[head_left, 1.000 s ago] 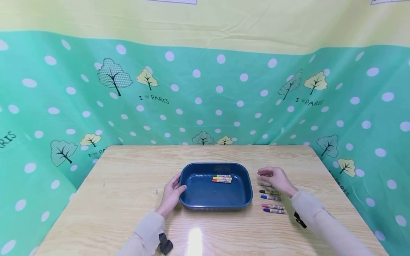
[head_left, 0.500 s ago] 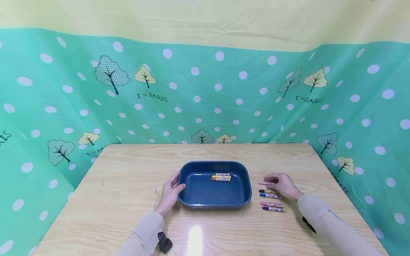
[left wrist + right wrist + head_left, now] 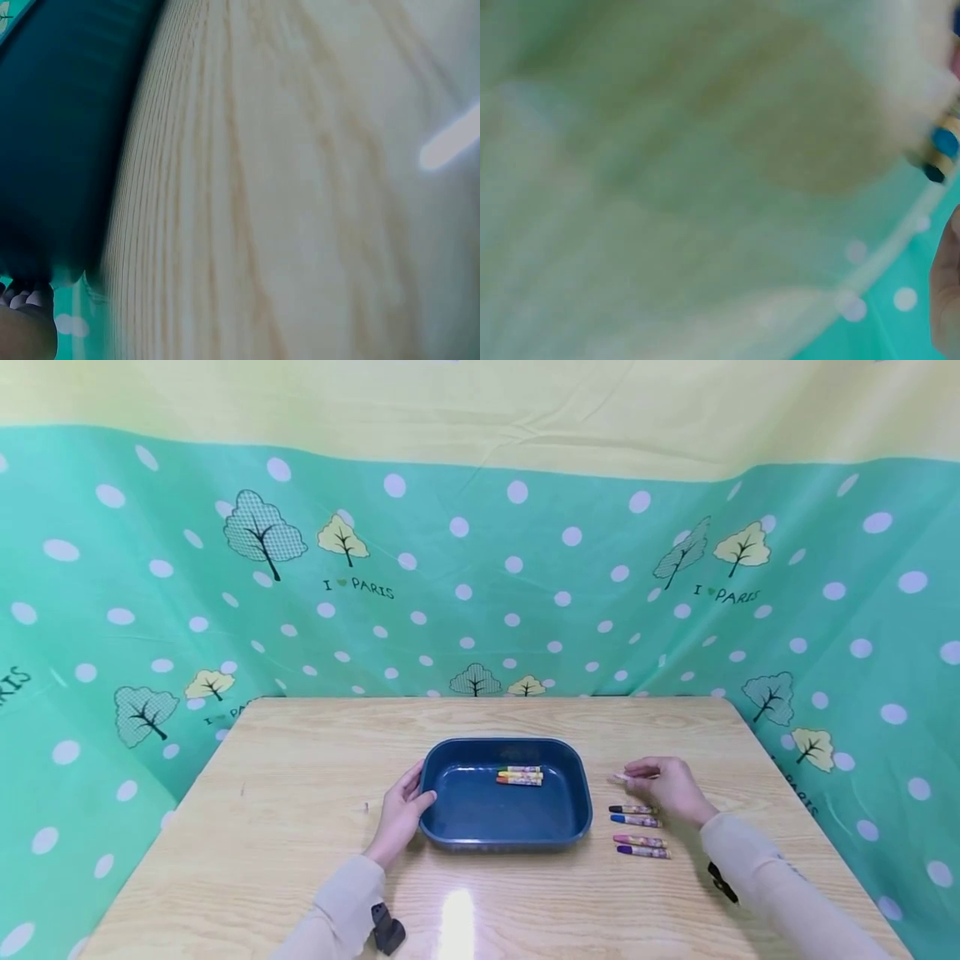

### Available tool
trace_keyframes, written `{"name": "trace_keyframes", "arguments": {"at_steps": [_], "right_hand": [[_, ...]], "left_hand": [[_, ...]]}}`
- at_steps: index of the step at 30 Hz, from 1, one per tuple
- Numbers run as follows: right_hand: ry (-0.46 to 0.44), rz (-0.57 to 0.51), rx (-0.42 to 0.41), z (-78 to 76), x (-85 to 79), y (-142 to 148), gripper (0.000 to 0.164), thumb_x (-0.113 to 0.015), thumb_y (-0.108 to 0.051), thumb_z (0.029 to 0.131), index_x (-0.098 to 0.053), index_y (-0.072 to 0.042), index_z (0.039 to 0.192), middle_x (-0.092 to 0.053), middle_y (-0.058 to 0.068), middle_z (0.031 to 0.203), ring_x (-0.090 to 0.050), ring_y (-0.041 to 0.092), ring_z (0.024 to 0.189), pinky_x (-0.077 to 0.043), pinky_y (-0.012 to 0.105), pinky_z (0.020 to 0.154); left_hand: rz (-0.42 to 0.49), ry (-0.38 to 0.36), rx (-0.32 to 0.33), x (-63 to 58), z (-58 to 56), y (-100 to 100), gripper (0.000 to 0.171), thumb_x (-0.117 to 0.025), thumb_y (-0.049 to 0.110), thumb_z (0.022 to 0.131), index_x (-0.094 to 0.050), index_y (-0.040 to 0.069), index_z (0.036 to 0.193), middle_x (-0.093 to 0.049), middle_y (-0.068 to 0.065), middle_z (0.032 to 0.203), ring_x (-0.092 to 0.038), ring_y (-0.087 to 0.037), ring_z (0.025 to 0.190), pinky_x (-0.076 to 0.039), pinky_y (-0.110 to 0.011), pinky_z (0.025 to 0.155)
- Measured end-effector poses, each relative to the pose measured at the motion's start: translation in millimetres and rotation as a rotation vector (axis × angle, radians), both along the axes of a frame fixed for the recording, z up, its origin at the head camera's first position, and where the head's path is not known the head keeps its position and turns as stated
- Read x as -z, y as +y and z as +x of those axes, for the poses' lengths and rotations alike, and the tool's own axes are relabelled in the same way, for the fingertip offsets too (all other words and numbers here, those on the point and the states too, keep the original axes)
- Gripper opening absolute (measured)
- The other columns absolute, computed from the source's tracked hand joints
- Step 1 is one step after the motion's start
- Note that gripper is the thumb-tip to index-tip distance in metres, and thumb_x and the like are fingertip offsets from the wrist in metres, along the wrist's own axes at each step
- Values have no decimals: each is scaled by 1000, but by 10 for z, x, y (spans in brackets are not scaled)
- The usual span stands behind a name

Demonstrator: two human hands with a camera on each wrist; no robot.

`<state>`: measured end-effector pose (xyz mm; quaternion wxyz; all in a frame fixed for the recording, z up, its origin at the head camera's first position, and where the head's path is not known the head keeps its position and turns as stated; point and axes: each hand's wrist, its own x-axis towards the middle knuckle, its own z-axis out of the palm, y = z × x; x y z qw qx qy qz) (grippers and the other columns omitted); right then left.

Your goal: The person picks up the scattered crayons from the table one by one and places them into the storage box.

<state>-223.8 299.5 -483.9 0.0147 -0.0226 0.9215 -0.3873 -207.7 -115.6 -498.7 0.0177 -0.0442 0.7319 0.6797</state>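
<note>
My left hand (image 3: pixel 400 817) grips the left side of a dark blue rectangular tray (image 3: pixel 504 842), thumb over the rim. The tray's outer wall (image 3: pixel 67 142) fills the left of the left wrist view. Green, yellow and orange crayons (image 3: pixel 520 781) lie together inside it. Right of the tray, my right hand (image 3: pixel 672 788) pinches a pale pink crayon (image 3: pixel 622 777), its tip poking out leftward. Below that hand lie a black crayon (image 3: pixel 630 809), a blue crayon (image 3: pixel 635 820), a pink crayon (image 3: pixel 639 841) and a purple crayon (image 3: pixel 642 852). The right wrist view is mostly blurred.
Everything stands on a light wooden table (image 3: pixel 300 760). A green polka-dot curtain (image 3: pixel 420 568) hangs behind and at both sides. One tiny pale object (image 3: pixel 366 807) lies left of the tray. Glare (image 3: pixel 456 927) shows near the front.
My right hand came down onto the pale pink crayon, took hold of it, and has lifted it slightly off the table. My left hand and the tray have stayed in place.
</note>
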Motion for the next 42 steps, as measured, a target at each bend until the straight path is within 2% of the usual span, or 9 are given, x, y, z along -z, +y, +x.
{"name": "trace_keyframes", "arguments": {"at_steps": [2, 6, 9, 13, 17, 22, 31, 42], "right_hand": [[25, 3, -2, -2, -74, -24, 26, -69, -9, 78, -67, -2, 103, -68, 13, 100, -63, 22, 89, -55, 30, 76], [79, -2, -30, 1, -231, -124, 25, -69, -14, 80, -68, -3, 102, -69, 13, 100, -64, 21, 87, -55, 22, 71], [97, -51, -43, 3, -341, -238, 26, -69, -16, 80, -68, -3, 103, -69, 13, 100, -65, 19, 85, -54, 19, 68], [89, -151, -53, 8, -438, -431, 29, -69, -17, 80, -68, -1, 104, -69, 14, 100, -66, 16, 83, -56, 21, 68], [79, -198, -73, 8, -481, -649, 29, -69, -17, 80, -68, -2, 104, -68, 15, 102, -66, 18, 85, -57, 23, 70], [62, -197, -93, -29, -470, -902, 26, -69, -18, 80, -70, -5, 103, -69, 11, 102, -65, 19, 87, -57, 23, 72], [37, -183, -126, -111, -346, -1250, 23, -69, -9, 79, -70, -5, 102, -70, 5, 96, -64, 15, 84, -57, 27, 72], [7, -212, -107, -213, -209, -1575, 19, -69, -4, 77, -71, -4, 96, -71, 4, 86, -65, 13, 79, -57, 26, 67]], "left_hand": [[-2, -1, -1, -4, -1, -5, 57, -54, -3, 85, -37, 4, 139, -36, -22, 142, -37, -34, 130, -36, -39, 105], [-1, -6, 3, -30, 3, -8, 58, -54, -2, 85, -36, 5, 140, -35, -21, 143, -36, -34, 131, -36, -39, 105], [6, 2, 6, -45, -8, -1, 58, -54, -2, 85, -36, 5, 140, -35, -21, 143, -36, -35, 131, -36, -39, 105], [14, 9, 0, -35, -22, 9, 58, -54, -4, 84, -37, 4, 139, -36, -22, 142, -37, -35, 130, -37, -39, 105], [16, 3, -4, -22, -8, 8, 58, -53, -5, 84, -37, 3, 139, -36, -22, 142, -38, -34, 130, -37, -39, 105], [16, 12, 1, -22, 6, 7, 57, -53, -5, 85, -36, 1, 139, -35, -24, 142, -37, -36, 130, -36, -40, 105], [18, 7, 4, -16, 4, 4, 57, -53, -4, 85, -36, 2, 139, -35, -22, 143, -36, -36, 130, -36, -41, 106], [21, 22, -1, 2, 6, 3, 57, -53, -5, 84, -37, 0, 138, -36, -23, 142, -36, -37, 130, -35, -42, 106]]}}
